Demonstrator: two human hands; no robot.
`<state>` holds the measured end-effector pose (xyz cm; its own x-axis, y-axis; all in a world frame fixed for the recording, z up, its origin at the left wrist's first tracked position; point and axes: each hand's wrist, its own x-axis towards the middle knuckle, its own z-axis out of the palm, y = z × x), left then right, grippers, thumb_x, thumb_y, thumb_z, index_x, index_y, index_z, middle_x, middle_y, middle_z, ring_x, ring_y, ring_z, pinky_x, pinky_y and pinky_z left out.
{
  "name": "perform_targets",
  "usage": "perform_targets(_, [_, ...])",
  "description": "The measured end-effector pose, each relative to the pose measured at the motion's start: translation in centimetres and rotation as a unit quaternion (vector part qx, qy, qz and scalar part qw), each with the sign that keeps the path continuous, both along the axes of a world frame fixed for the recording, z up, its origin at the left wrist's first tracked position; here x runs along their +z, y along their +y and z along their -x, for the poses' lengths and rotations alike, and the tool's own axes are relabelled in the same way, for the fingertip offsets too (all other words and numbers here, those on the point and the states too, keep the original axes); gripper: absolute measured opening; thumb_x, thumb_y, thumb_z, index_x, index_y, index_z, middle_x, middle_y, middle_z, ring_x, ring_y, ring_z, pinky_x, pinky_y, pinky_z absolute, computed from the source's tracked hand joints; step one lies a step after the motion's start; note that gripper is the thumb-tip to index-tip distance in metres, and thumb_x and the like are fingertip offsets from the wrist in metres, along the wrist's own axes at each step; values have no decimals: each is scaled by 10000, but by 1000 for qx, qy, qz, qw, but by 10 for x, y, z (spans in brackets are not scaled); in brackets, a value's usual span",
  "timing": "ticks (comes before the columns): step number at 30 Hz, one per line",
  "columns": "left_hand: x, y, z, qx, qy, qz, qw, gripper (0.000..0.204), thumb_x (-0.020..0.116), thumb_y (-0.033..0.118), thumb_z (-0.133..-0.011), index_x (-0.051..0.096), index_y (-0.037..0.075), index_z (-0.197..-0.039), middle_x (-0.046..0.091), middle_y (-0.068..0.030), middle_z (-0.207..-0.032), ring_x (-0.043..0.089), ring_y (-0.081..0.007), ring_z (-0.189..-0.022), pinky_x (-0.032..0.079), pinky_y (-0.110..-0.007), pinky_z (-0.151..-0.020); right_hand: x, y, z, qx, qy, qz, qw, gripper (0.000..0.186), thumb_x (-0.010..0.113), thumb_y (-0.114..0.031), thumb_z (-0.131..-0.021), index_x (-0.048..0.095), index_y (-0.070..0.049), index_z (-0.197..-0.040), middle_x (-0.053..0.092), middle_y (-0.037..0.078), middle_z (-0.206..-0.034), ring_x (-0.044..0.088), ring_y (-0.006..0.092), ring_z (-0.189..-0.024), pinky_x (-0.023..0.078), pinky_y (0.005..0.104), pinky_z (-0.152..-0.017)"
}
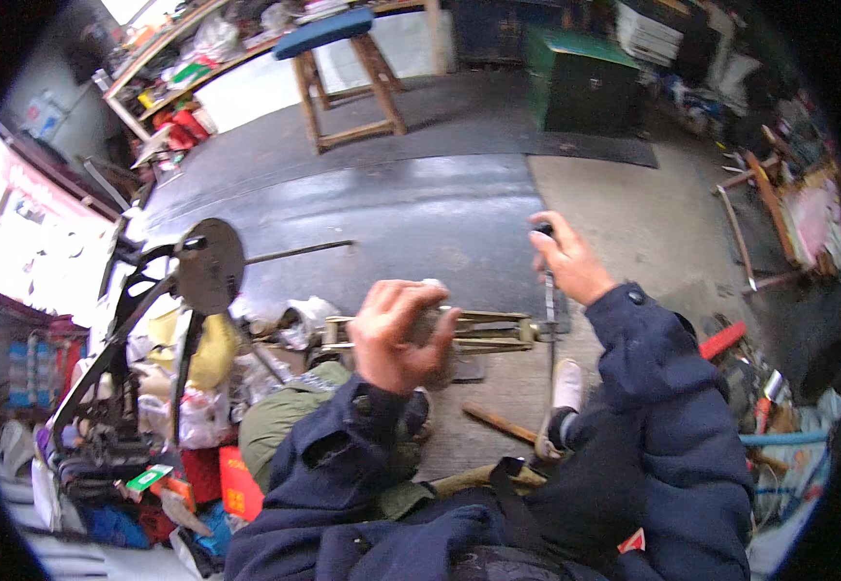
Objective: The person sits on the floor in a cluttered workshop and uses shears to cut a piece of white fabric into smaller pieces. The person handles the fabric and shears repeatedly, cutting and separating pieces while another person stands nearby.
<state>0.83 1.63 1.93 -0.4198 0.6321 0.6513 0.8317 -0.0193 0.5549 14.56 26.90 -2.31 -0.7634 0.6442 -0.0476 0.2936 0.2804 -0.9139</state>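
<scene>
My right hand (572, 259) is closed round the black knob (542, 229) of a thin metal crank handle (549, 290). The handle runs down past the right end of a long brass-coloured metal frame (503, 332), which lies crosswise in front of me. Over the middle of that frame, my left hand (396, 334) has its fingers curled round a greyish thing. Most of that thing is covered by the fingers, so I cannot tell its kind. On the floor nearer to me lies a wooden handle (500, 422), beside my light-coloured shoe (567, 385).
At the left stands a black iron machine with a round wheel (211, 266) and a rod sticking out. Bags and boxes crowd round it. Farther off are a blue-topped wooden stool (323, 34) and a green chest (583, 82). Tools lie at the right, near a red handle (723, 340).
</scene>
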Motion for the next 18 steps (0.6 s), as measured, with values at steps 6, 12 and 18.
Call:
perform_targets(6, [1,1,2,2,-1,-20,1000,224,825,161,-754,713,75,-927,708,-112,-918,678,-312,-858,563,-402,-747,-26,0,-11,-1,-21,-59,998,424,584,-268,-1002,530,-96,-1385,629,97,-876,613,173,-747,527,332,-663])
perform_targets(12, [3,-5,4,-2,-12,-9,1000,212,805,149,-777,714,79,-956,716,-123,-928,683,-319,-868,567,-393,-748,-86,11,-27,47,-46,-214,975,387,626,-285,-950,682,-2,-1207,716,218,-1099,683,295,-1076,496,394,-970])
perform_targets(18, [0,-6,8,13,-13,-23,1000,209,807,172,-777,711,97,-947,686,-97,-885,665,-303,-836,562,-389,-720,-139,15,-66,97,-150,316,932,344,581,-332,-1019,731,-29,-1078,701,-11,-825,632,134,-675,531,332,-615])
